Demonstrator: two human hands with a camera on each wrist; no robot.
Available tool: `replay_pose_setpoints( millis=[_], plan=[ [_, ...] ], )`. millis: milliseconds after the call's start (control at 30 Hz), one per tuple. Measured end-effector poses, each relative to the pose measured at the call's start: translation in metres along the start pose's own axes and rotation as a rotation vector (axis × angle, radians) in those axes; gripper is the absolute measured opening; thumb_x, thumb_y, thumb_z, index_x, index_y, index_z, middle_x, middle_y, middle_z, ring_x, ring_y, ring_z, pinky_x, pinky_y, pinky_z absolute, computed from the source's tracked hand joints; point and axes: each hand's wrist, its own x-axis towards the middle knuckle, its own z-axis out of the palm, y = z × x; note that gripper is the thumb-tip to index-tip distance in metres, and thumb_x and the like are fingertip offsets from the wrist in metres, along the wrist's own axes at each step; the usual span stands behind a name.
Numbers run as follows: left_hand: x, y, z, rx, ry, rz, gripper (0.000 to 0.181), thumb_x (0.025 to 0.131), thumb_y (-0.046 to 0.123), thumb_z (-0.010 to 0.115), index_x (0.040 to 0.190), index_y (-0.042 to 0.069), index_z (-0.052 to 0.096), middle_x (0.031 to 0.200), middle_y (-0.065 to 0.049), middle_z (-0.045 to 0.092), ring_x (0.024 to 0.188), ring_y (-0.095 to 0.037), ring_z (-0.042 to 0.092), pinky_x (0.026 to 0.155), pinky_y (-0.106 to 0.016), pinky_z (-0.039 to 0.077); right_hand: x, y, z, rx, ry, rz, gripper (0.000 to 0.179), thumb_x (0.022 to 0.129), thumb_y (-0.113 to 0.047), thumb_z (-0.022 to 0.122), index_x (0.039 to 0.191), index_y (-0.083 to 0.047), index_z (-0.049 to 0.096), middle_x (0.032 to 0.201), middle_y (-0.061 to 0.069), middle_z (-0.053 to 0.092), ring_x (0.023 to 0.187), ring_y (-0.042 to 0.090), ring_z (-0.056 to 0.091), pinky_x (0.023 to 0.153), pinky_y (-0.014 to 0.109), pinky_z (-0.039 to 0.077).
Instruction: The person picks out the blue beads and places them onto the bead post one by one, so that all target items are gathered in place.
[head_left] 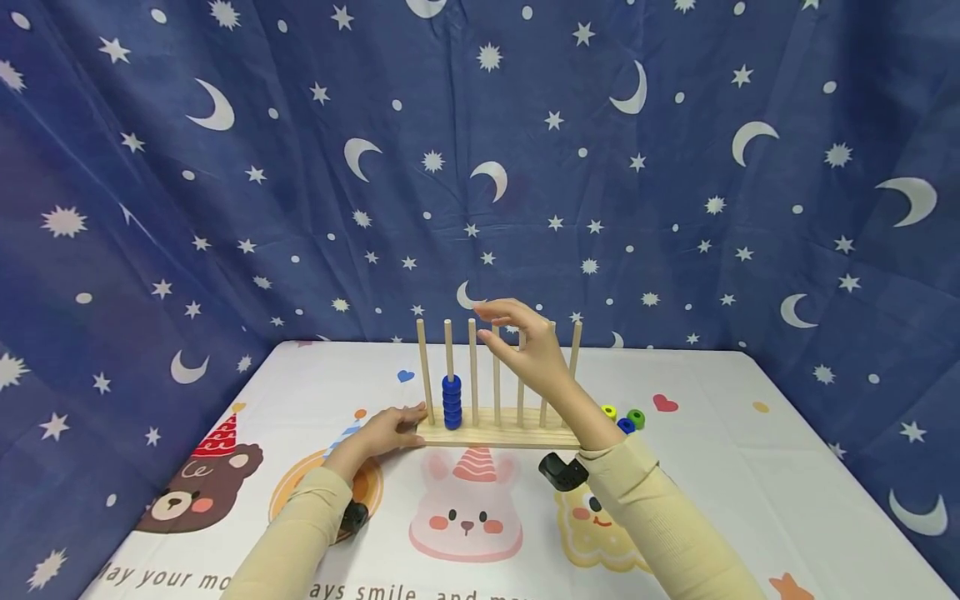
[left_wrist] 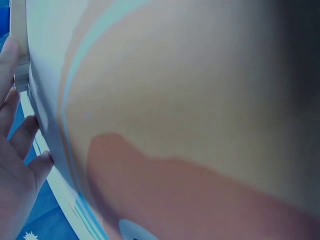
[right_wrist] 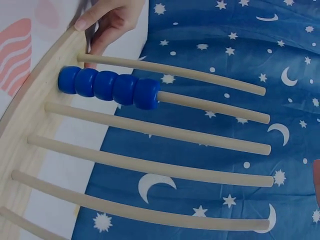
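A wooden peg stand (head_left: 487, 436) with several upright pegs rests on the table. Several blue beads (head_left: 452, 403) are stacked on its second peg from the left; the other pegs look bare. My left hand (head_left: 386, 431) grips the left end of the base, its thumb at the front edge and its fingers round the end, as the right wrist view shows. Raised in front of the pegs' upper part, my right hand (head_left: 534, 354) has thumb and forefinger apart in a curve, with nothing between them. Part of the stand's right side is hidden behind that hand and forearm.
Right of the stand lie loose beads: a yellow bead (head_left: 609, 412), a blue bead (head_left: 626, 426) and a green bead (head_left: 636, 418). The white tablecloth (head_left: 720, 500) has cartoon prints. Behind the table hangs a dark blue curtain (head_left: 420, 183) with moons and stars.
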Motion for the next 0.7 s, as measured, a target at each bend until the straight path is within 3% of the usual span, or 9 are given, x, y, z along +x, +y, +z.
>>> replay_pose_setpoints(
  millis=[433,700],
  plan=[
    [-0.001,-0.002,0.000,-0.011,-0.001,-0.012,0.055,0.084,0.017,0.069,0.133,0.000,0.051,0.145,-0.017,0.040,0.136,-0.041,0.034,0.114,-0.051,0.025,-0.024,-0.002,-0.006,-0.011,0.033,-0.071,0.034,0.077,0.013,0.065,0.110,0.005,0.063,0.104,0.019,0.067,0.096,0.024,0.064,0.087,0.025,0.054],
    [0.000,-0.003,0.000,-0.009,0.000,-0.021,0.055,0.085,0.019,0.069,0.133,0.000,0.051,0.145,-0.016,0.040,0.136,-0.041,0.033,0.115,-0.051,0.025,-0.037,0.004,-0.021,-0.094,-0.020,-0.074,0.037,0.076,0.013,0.067,0.112,0.004,0.062,0.102,0.018,0.067,0.095,0.026,0.063,0.087,0.022,0.053]
  ],
)
